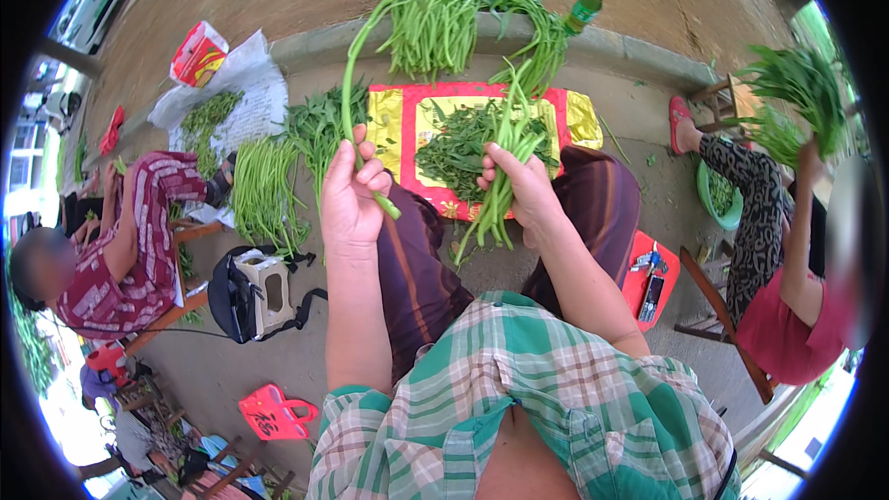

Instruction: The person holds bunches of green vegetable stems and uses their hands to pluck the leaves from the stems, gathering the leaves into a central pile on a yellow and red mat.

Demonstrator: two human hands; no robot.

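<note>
A single long green stem [349,76] curves up out of my left hand [358,187], its thick cut end poking out below the fingers. My right hand [521,187] grips a small bunch of green stems [503,194]. Beneath and between the hands, picked leaves [451,153] lie heaped on a red and yellow printed sack [403,104]. Leafy stems [267,187] lie bundled to the left, close to my left hand. Beyond the sack, a larger pile of leafy stems [434,28] hangs over a concrete curb [625,52].
A green bottle [585,9] stands by the curb. To the left are a seated person, a white woven sheet [267,83] and a black bag [236,298]. At right, another person lifts leafy stems [799,97] near a green basin [733,219]. A phone [651,297] and keys [649,262] lie beside my leg.
</note>
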